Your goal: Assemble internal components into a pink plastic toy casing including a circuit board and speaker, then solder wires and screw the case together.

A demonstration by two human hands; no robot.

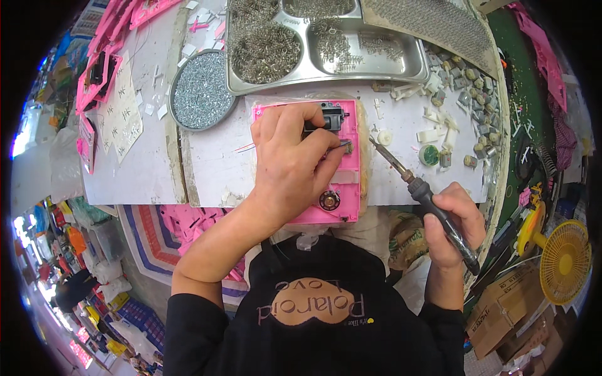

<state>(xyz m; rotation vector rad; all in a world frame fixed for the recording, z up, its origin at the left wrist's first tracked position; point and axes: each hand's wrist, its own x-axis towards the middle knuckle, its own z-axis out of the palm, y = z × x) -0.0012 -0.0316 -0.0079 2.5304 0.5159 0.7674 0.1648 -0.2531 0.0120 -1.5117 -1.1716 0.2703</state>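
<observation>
A pink plastic housing (347, 194) lies at the near edge of the table in front of me. My left hand (285, 156) rests over it, thumb and forefinger pinched on a thin wire near the right side; the wire's tip is small and partly covered. Thin red and blue wires (246, 148) stick out left of that hand. A black part (332, 116) sits at the housing's top, and a round dark speaker-like part (329, 200) near its bottom. My right hand (456, 225) is closed round the black handle of a soldering iron (421, 189), its tip pointing up-left, apart from the housing.
Beyond the housing stands a metal tray (276, 88) of springs, with a round dish of small screws (204, 91) to its left. Small motors (480, 119) and white plastic pieces (428, 135) lie at right, near a small green round container (429, 155). A yellow fan (564, 262) stands far right.
</observation>
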